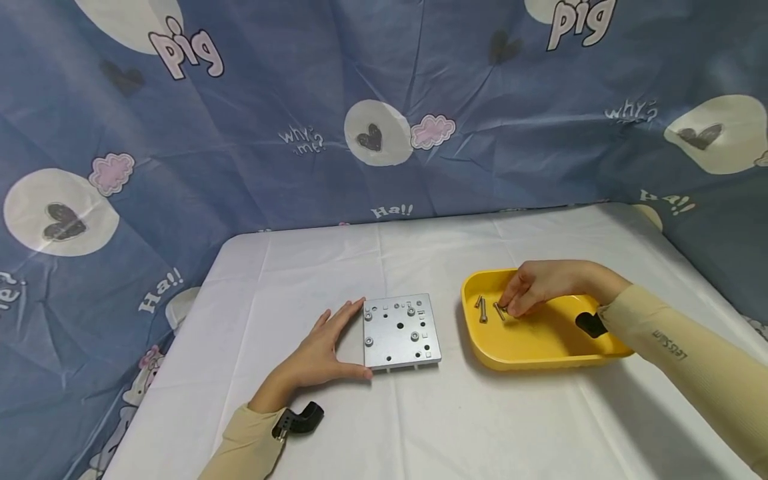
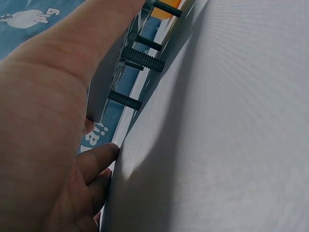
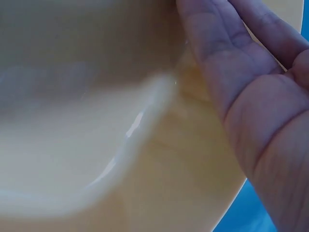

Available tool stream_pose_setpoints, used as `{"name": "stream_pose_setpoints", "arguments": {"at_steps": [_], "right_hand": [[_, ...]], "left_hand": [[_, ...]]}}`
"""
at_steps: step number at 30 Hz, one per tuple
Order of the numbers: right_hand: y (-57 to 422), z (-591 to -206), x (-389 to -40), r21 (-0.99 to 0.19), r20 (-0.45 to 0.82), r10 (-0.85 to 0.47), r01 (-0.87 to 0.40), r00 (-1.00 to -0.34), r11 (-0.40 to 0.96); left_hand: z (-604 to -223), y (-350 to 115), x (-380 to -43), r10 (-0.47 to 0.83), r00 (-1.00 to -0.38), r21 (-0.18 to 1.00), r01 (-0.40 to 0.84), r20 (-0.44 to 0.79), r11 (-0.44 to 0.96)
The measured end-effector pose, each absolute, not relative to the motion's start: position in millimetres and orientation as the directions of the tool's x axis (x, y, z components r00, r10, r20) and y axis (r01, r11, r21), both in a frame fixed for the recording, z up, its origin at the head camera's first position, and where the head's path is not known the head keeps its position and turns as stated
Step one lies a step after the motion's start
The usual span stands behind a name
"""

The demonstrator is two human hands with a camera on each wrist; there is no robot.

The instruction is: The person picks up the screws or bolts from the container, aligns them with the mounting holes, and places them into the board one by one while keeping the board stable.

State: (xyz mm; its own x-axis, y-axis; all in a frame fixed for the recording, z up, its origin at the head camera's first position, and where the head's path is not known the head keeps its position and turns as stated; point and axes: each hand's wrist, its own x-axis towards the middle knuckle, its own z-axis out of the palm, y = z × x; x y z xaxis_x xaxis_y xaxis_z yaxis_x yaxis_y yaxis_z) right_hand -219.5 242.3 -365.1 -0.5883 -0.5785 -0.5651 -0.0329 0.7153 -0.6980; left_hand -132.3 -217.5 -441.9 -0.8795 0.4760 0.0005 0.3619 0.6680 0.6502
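A square silver metal plate [image 1: 396,347] with holes and several socket-head screws rests on the white cloth. My left hand [image 1: 321,353] spans its left side, index fingertip at the back corner and thumb at the front corner. Threaded screw shanks [image 2: 145,59] stick out under the plate in the left wrist view. My right hand [image 1: 540,287] reaches down into a yellow tray [image 1: 558,365], fingers bent and fingertips among small screws. One screw [image 1: 499,311] lies right at the fingertips; whether they pinch one I cannot tell. The right wrist view shows the palm beside the tray wall.
Two more screws, one of them a longer screw [image 1: 483,311], lie at the tray's left end. The white-covered table [image 1: 480,427] runs back to a blue patterned curtain [image 1: 270,133]. Black wrist straps sit on both sleeves.
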Motion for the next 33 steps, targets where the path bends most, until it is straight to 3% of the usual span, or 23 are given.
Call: {"name": "stream_pose_setpoints", "arguments": {"at_steps": [22,27,33], "right_hand": [[255.0,-361.0,-206.9,-0.596,-0.525,-0.557,-0.19,-0.644,0.781],[261.0,-361.7,-202.7,-0.584,-0.437,-0.572,-0.266,-0.694,0.767],[255.9,-362.5,-199.0,-0.454,-0.301,-0.579,-0.42,-0.758,0.786]], "left_hand": [[-442.3,-217.9,-130.8,0.477,-0.879,0.649,0.365,0.004,0.668],[-442.9,-218.0,-130.3,0.476,-0.879,0.643,0.366,0.002,0.673],[-441.8,-217.2,-130.8,0.475,-0.88,0.653,0.36,0.001,0.666]]}}
